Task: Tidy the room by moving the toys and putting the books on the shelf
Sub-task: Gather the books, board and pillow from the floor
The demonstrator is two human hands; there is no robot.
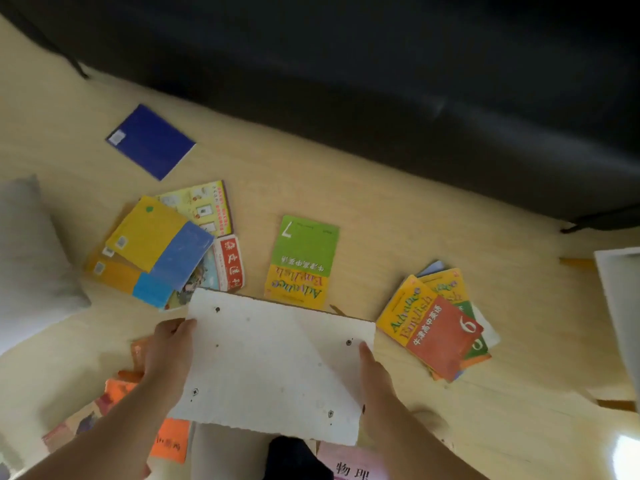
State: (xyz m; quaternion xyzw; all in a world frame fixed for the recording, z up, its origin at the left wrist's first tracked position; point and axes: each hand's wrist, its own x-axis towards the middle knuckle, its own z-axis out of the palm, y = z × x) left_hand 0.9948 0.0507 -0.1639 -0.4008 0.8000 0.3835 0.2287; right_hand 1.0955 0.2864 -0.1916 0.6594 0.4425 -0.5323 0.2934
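I hold a flat white board [277,365] with small dark holes above the floor. My left hand [169,351] grips its left edge and my right hand [375,372] grips its right edge. Books lie scattered on the wooden floor beyond it: a dark blue book [150,142], a pile of yellow-and-blue books [156,247], a green-and-yellow English book [301,261], and a stack of yellow-and-red English books [436,330] at the right. Orange and pink books [171,439] lie partly hidden under the board and my arms.
A black sofa [381,81] runs across the top of the view. A grey cushion [27,258] lies at the left edge. A white panel [620,306] stands at the right edge. Bare wooden floor [363,209] shows between the sofa and the books.
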